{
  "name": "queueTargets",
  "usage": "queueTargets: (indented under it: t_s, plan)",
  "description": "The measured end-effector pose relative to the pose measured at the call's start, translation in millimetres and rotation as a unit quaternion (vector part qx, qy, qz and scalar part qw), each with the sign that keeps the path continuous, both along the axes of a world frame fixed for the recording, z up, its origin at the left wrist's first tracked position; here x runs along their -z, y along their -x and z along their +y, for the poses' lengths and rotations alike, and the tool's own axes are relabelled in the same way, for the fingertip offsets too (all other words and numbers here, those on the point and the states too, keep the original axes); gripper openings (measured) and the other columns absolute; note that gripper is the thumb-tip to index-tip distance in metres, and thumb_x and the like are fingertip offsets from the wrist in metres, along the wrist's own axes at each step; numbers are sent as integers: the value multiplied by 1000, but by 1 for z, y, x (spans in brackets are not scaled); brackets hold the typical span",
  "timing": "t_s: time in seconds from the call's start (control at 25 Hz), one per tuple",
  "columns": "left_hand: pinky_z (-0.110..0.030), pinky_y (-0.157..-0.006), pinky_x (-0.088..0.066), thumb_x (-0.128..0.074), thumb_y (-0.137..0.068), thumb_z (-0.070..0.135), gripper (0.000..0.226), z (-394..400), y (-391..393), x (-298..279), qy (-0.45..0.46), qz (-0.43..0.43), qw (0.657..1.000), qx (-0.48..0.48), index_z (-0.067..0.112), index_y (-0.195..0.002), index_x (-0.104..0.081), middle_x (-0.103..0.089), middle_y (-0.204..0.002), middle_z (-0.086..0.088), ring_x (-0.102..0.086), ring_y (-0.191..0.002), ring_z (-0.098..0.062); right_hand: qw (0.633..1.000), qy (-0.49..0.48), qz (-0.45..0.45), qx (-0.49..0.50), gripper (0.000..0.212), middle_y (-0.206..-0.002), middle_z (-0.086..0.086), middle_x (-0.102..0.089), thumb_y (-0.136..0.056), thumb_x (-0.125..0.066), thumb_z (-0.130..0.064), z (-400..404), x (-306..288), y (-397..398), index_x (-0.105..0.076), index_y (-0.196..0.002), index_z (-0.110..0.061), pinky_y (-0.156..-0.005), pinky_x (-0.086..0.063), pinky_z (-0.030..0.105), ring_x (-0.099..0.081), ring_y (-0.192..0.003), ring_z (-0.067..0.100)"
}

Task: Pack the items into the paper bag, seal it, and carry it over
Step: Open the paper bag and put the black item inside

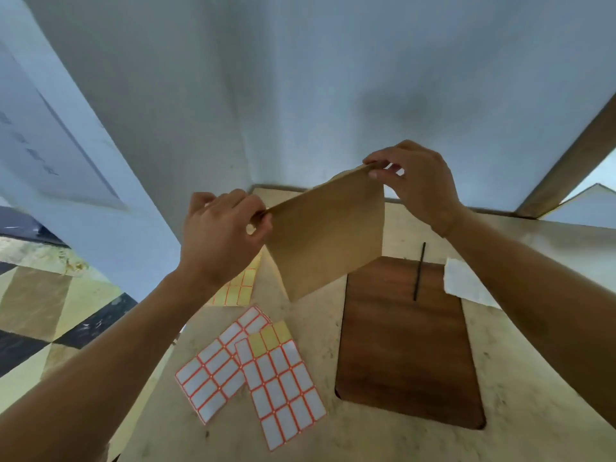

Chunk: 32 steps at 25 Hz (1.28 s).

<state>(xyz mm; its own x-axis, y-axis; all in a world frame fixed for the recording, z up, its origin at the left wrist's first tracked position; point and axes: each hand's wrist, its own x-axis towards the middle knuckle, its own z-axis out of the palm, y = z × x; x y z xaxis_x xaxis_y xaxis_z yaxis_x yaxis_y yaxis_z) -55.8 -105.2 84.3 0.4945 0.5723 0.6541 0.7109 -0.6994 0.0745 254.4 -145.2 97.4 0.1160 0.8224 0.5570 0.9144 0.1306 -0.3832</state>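
My left hand [223, 228] and right hand [413, 181] each pinch a top corner of the flat brown paper bag [326, 235], held above the surface's far edge; I judge its mouth must be opened next for packing.

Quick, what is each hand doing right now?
Left hand: pinching the flat brown paper bag's top left corner.
Right hand: pinching its top right corner.

Label sheets [253, 375] lie left of the board [406, 355] on the table [533, 411].
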Motion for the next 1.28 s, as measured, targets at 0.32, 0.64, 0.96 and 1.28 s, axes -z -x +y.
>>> queueTargets:
  t_s: [0.32,0.64,0.96,1.28]
  plan:
    - [-37,-77,-38,-51,-92,36,21,-88,-71,55,60,74,984,149,22,-89,-66,-66,-82,5,-58,-66,-15,985,66,70,144,22,-97,-10,-64,-84,-64,-31,-218,65,-35,-70,-106,-31,-71,-56,35,-61,-77,3]
    - [-35,-75,-37,-55,-93,37,23,-140,-85,108,90,120,968,200,22,-89,-71,-69,-85,2,-63,-67,-19,976,122,54,171,22,-93,-12,-63,-84,-67,-32,-317,110,-29,-72,-105,-35,-56,-53,33,-61,-70,10]
    - [-27,-72,-43,-46,-92,54,37,-148,-84,115,226,115,935,249,26,-102,-68,-67,-99,11,-58,-83,-5,966,166,77,180,34,-90,-18,-59,-85,-53,-57,-331,114,-23,-70,-107,-39,-53,-49,23,-58,-72,3]
    - [-22,-82,-46,-44,-81,74,64,-138,-116,108,434,113,855,262,30,-127,-56,-57,-110,18,-53,-97,-1,922,356,37,148,64,-144,-15,-34,-80,-25,-79,-301,97,-32,-43,-133,-48,-104,-37,44,-24,-135,14]
